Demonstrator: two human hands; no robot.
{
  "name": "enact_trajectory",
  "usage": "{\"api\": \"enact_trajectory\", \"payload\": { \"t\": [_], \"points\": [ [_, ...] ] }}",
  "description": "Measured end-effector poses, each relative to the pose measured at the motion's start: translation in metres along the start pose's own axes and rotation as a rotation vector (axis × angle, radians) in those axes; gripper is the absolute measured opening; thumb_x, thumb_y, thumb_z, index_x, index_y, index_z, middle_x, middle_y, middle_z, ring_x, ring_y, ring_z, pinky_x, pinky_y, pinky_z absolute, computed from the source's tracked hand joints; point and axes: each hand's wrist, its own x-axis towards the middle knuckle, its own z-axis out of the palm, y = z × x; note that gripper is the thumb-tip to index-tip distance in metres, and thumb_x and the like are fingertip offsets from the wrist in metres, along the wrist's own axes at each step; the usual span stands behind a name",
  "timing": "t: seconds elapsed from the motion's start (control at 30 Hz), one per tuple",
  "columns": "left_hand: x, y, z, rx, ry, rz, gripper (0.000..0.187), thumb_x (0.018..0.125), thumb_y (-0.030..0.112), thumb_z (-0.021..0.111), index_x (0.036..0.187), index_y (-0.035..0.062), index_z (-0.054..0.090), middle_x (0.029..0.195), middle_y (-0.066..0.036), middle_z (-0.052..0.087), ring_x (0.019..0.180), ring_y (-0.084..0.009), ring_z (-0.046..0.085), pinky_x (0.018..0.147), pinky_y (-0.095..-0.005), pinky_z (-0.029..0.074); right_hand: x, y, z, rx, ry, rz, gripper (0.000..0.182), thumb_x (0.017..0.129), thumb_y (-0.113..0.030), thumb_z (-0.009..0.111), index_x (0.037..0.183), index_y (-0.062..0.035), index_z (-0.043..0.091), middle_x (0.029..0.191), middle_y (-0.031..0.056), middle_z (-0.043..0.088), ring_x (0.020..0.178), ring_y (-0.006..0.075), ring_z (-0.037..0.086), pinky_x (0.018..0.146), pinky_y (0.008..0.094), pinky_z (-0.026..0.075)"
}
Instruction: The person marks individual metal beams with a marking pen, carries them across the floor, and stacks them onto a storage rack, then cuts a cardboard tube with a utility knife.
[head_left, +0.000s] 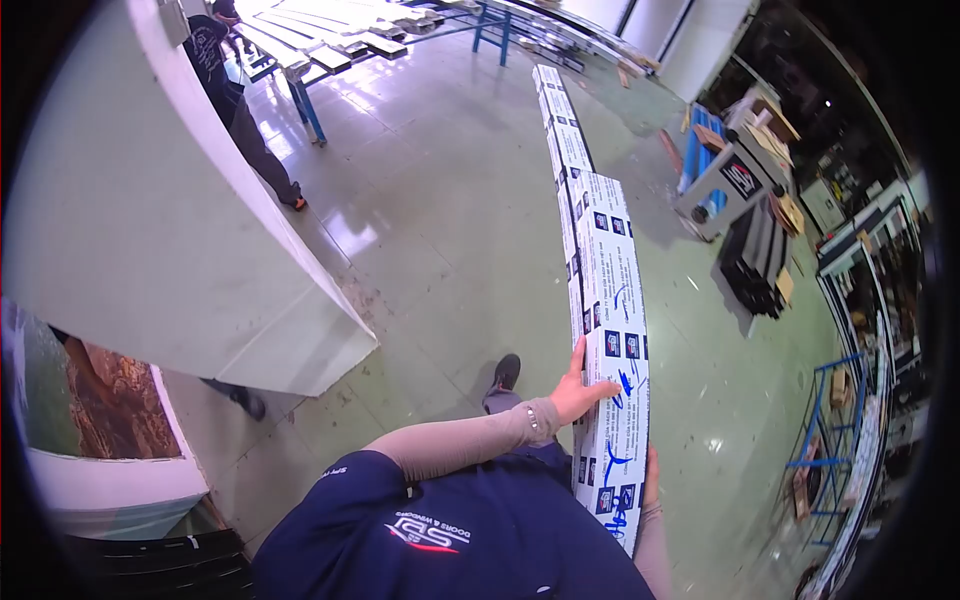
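A bundle of long profiles (pixel 612 270) in white printed film, marked with blue handwriting, runs from beside my body out ahead. Its pieces lie side by side, and some reach farther forward than the nearest one. My left hand (pixel 584 392) grips the near piece from its left side, the thumb lying over the top face. On the opposite edge, lower down, my right hand (pixel 652 482) holds the bundle; most of its fingers are hidden by the profiles. A bracelet-like band (pixel 541 421) circles my left wrist over the sleeve.
A pale wall panel (pixel 200 230) stands at left, with a person (pixel 255 135) behind it near a blue-legged table (pixel 308 108) of white profiles. At right are a grey machine stand (pixel 735 190), dark profiles (pixel 752 262) and a blue rack (pixel 832 425). Glossy floor lies between.
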Motion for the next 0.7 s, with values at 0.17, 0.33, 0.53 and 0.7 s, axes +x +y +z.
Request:
{"api": "enact_trajectory", "payload": {
  "t": [0.17, 0.33, 0.53, 0.7],
  "points": [
    [0.139, 0.059, -0.069, 0.086, 0.069, 0.087, 0.121, 0.081, 0.031, 0.074, 0.155, 0.0065, -0.019, 0.147, -0.023, 0.044, 0.128, -0.0307, 0.054, 0.11, -0.0376, 0.04, 0.171, -0.048, 0.006, -0.023, -0.057, -0.012, 0.067, 0.103, -0.054, 0.03, 0.148, -0.0046, 0.04, 0.14, 0.0137, 0.055, 0.124, 0.0252, 0.057, 0.105, 0.0395, 0.047],
    [0.257, 0.171, -0.132, 0.107, 0.15, 0.129, 0.118, 0.084, 0.025, 0.073, 0.155, 0.0091, -0.019, 0.145, -0.021, 0.046, 0.128, -0.0284, 0.052, 0.111, -0.0384, 0.039, 0.324, -0.149, 0.081, -0.057, -0.122, -0.013, 0.063, 0.103, -0.051, 0.032, 0.144, -0.0048, 0.044, 0.136, 0.0123, 0.058, 0.12, 0.0229, 0.059, 0.102, 0.0372, 0.048],
    [0.348, 0.251, -0.239, 0.015, 0.17, 0.171, 0.12, 0.084, 0.02, 0.074, 0.154, 0.0094, -0.022, 0.148, -0.021, 0.041, 0.13, -0.0281, 0.05, 0.112, -0.0395, 0.037, 0.47, -0.203, 0.177, -0.091, -0.194, 0.053, 0.064, 0.102, -0.052, 0.032, 0.142, -0.0038, 0.047, 0.132, 0.0138, 0.061, 0.114, 0.024, 0.063, 0.099, 0.0377, 0.051],
    [0.402, 0.335, -0.37, 0.065, 0.304, 0.256, 0.122, 0.08, 0.032, 0.074, 0.155, 0.0094, -0.02, 0.14, -0.026, 0.051, 0.123, -0.0341, 0.058, 0.11, -0.0399, 0.042, 0.597, -0.221, 0.299, -0.113, -0.204, 0.114, 0.061, 0.102, -0.05, 0.034, 0.139, -0.0043, 0.05, 0.128, 0.0127, 0.063, 0.112, 0.0226, 0.064, 0.096, 0.036, 0.053]
  ]
}}
